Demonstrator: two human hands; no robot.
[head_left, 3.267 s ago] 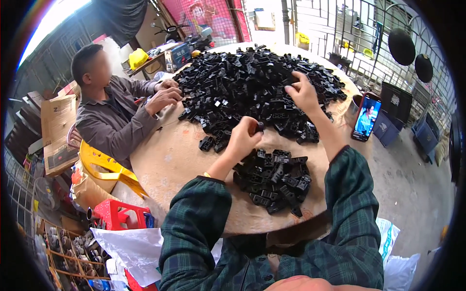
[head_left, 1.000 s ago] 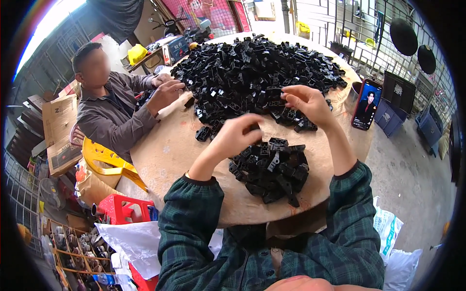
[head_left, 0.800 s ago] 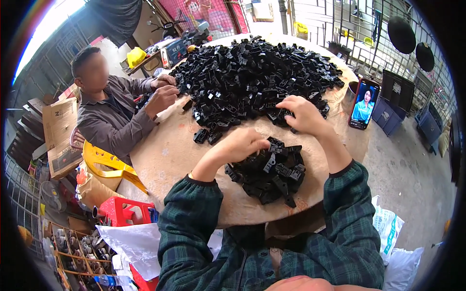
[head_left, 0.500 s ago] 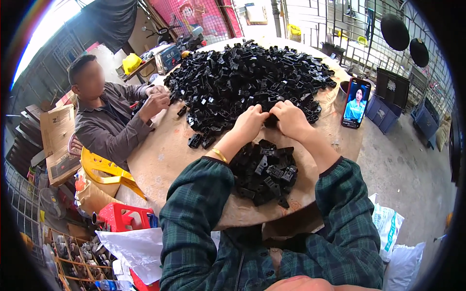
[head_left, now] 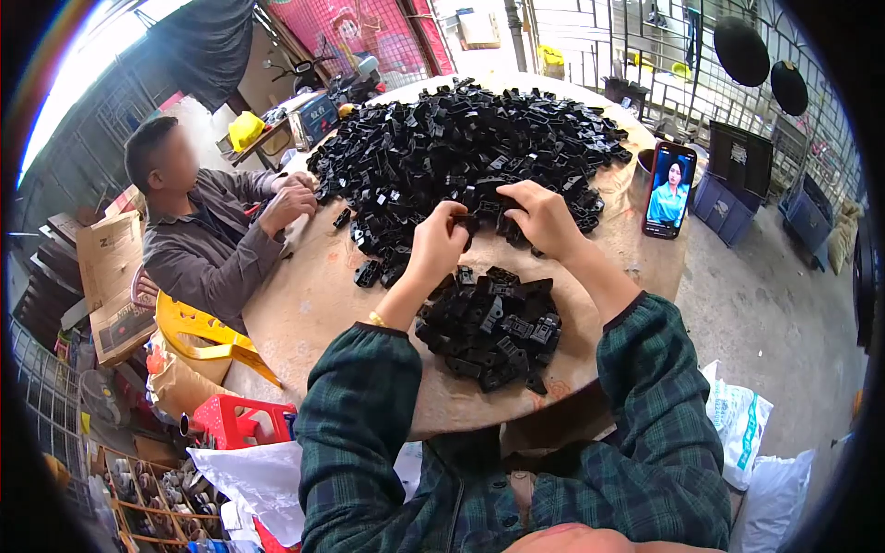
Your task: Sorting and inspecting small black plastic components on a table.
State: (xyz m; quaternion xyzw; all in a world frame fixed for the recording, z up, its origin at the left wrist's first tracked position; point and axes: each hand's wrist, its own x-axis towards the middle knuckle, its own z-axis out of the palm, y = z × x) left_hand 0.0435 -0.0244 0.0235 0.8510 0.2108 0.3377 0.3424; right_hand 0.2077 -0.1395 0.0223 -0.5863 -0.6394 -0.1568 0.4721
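Note:
A large heap of small black plastic parts covers the far half of the round table. My left hand is closed at the heap's near edge, and a black plastic part shows at its fingertips. To its right, my right hand has thumb and forefinger spread apart beside black parts at the same edge; its other fingers are partly hidden. Closer to me, between my forearms, lies a smaller pile of black plastic parts.
The table has a pale brown cover. A phone stands upright at its right edge, by a dark cup. A co-worker sits at the left with both hands at the heap. A yellow chair and red stool stand lower left.
My hands, close together before, have moved apart. The left has shifted left with a black part at its fingertips, and the right hand's thumb and forefinger have spread.

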